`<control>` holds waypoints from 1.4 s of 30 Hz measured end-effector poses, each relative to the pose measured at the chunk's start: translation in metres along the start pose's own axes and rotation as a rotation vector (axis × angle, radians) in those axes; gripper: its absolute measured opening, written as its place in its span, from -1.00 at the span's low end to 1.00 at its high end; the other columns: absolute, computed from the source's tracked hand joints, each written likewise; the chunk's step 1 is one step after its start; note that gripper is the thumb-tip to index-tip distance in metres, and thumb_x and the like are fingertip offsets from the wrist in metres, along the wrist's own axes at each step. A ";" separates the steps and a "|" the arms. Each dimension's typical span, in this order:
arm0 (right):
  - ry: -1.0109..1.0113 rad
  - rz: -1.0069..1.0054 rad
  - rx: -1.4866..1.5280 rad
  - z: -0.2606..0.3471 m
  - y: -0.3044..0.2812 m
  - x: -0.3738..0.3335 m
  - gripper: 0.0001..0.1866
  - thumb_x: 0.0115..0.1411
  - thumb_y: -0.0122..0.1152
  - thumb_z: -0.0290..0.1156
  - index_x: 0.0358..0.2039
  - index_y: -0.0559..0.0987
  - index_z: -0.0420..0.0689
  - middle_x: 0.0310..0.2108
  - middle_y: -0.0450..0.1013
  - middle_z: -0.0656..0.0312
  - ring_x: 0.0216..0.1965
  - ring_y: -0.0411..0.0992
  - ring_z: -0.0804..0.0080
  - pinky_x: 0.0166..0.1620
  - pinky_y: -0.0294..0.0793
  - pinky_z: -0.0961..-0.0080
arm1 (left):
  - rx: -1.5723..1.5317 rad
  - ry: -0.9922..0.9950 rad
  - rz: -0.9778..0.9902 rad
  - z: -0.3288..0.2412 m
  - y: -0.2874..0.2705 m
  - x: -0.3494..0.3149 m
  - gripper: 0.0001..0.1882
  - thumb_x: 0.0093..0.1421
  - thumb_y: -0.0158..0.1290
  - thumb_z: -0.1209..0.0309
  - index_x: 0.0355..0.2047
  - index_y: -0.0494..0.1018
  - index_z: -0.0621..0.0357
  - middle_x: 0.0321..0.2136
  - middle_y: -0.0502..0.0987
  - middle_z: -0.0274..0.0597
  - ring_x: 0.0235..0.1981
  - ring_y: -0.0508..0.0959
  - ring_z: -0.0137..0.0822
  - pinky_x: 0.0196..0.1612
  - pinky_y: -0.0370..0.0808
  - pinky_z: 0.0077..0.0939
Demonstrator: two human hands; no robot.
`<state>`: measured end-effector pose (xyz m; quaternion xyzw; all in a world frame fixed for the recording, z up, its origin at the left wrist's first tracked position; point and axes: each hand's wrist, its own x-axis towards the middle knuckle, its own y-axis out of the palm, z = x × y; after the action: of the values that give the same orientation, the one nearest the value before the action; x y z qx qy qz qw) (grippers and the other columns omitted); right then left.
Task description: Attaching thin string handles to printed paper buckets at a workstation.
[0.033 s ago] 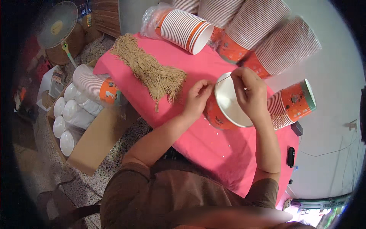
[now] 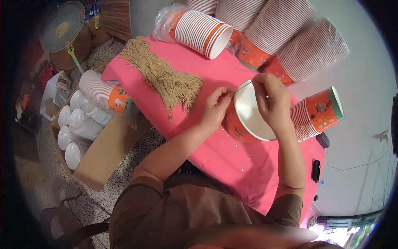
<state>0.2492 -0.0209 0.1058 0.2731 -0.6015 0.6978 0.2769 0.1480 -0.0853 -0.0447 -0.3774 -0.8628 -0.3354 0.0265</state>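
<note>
A thin tan cord (image 2: 243, 86) is stretched between my two hands at the far left rim of a large paper bucket (image 2: 248, 108), orange outside and white inside. My left hand (image 2: 217, 106) pinches one end beside the bucket's left wall. Over the bucket's opening, my right hand (image 2: 272, 99) is closed on the other end, its fingertips partly hidden from above. To the left of my left hand lies a long bundle of tan cords (image 2: 166, 76), spread loosely on the pink cloth (image 2: 215, 153).
Stacked paper buckets (image 2: 203, 33) lie along the far side, with taller wrapped stacks (image 2: 277, 29) behind. Another stack (image 2: 317, 114) leans right of my right hand. A cardboard box (image 2: 103, 153) of white-bottomed stacks stands at left, near a fan (image 2: 62, 29).
The paper bucket has shifted very slightly to the right and nearer to me. Both hands keep almost the same place and grip on the cord.
</note>
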 end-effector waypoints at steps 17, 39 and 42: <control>0.387 -0.027 0.665 -0.017 -0.027 -0.003 -0.94 0.30 0.01 -0.49 -0.29 0.43 -0.19 -0.50 0.32 0.43 -0.54 0.20 0.78 -0.50 0.19 0.77 | 0.075 -0.014 0.095 -0.009 0.008 -0.008 -0.87 0.25 0.00 0.51 -0.20 0.46 0.24 -0.28 0.50 -0.36 -0.21 0.44 -0.53 -0.07 0.37 -0.63; 0.369 0.290 0.601 0.009 -0.069 -0.020 -0.86 0.22 0.08 -0.59 -0.20 0.52 -0.25 -0.38 0.47 0.32 -0.33 0.42 0.63 -0.24 0.39 0.66 | 0.701 0.682 0.742 -0.025 0.009 0.050 -0.79 0.02 0.12 0.59 -0.29 0.50 0.15 -0.08 0.50 -0.14 0.00 0.46 -0.08 0.01 0.44 -0.28; 0.443 0.407 0.445 0.021 -0.079 -0.029 -0.76 0.11 0.20 -0.59 -0.17 0.51 -0.26 -0.46 0.48 0.29 -0.39 0.42 0.64 -0.32 0.34 0.67 | 0.684 0.553 0.763 -0.038 0.015 0.042 -0.84 0.00 0.18 0.50 -0.35 0.51 0.11 -0.34 0.54 -0.23 -0.20 0.52 -0.14 -0.12 0.47 -0.28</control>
<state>0.3271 -0.0339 0.1417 0.0439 -0.4028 0.8943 0.1897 0.1204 -0.0738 0.0057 -0.5300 -0.6860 -0.0906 0.4901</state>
